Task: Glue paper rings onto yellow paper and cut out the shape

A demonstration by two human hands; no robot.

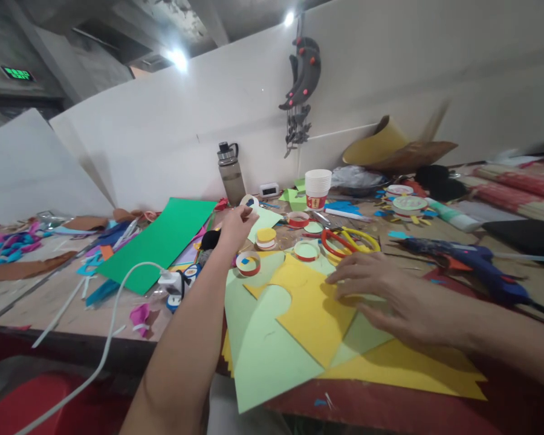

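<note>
Curving loosely, right hand [385,294] over paper [316,311]

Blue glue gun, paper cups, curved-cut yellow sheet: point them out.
Blue glue gun [489,269]: head view, on its body.
Paper cups [318,182]: head view, stack's side.
Curved-cut yellow sheet [321,313]: head view, on its middle.

You have two bare hands [236,228] [392,296], one bright-green rectangular sheet [163,241], one blue glue gun [503,283], one grey translucent bottle [233,179].
</note>
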